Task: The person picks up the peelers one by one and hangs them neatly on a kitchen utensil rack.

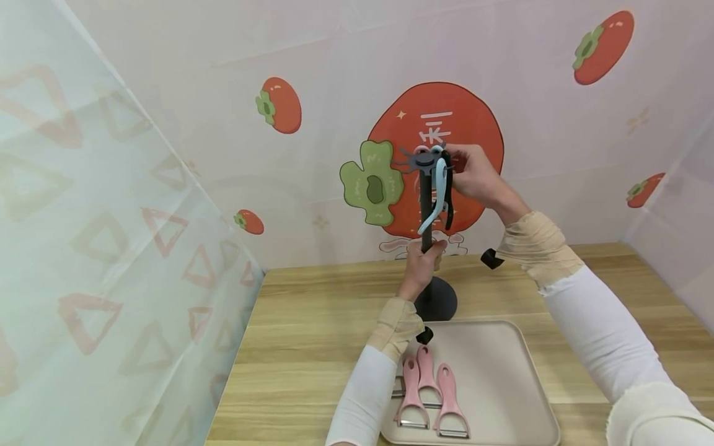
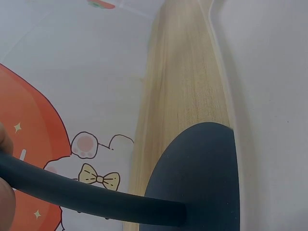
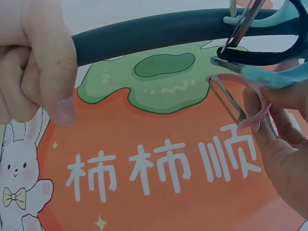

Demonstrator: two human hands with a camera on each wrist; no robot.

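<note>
Toward the left, past the pale wall [image 1: 117,248] with its triangle print, three pink plastic peelers with metal blades [image 1: 449,391] lie at the left side of a beige rounded tray [image 1: 502,378] on the wood-grain surface [image 1: 301,347]; grouped so, they seem set for easy picking. Part of another blade shows beside the sleeve.

The left hand [image 1: 419,271] has its fingers curled round the upright post of a black stand with a round base and top hooks [image 1: 426,201], likely to steady it while weight goes on above (a slim post like that could tip).

By the hooks hang a light-blue-handled peeler [image 1: 440,186] and a black-handled peeler [image 1: 449,210], handles downward in the head view; how each is caught is hard to tell.

At the right, the right hand [image 1: 475,176] pinches another pink peeler [image 3: 264,108] near its blade, fingers closed on it, beside the hooks. That grip probably leaves the handle end free; whether it touches a hook I cannot tell.
</note>
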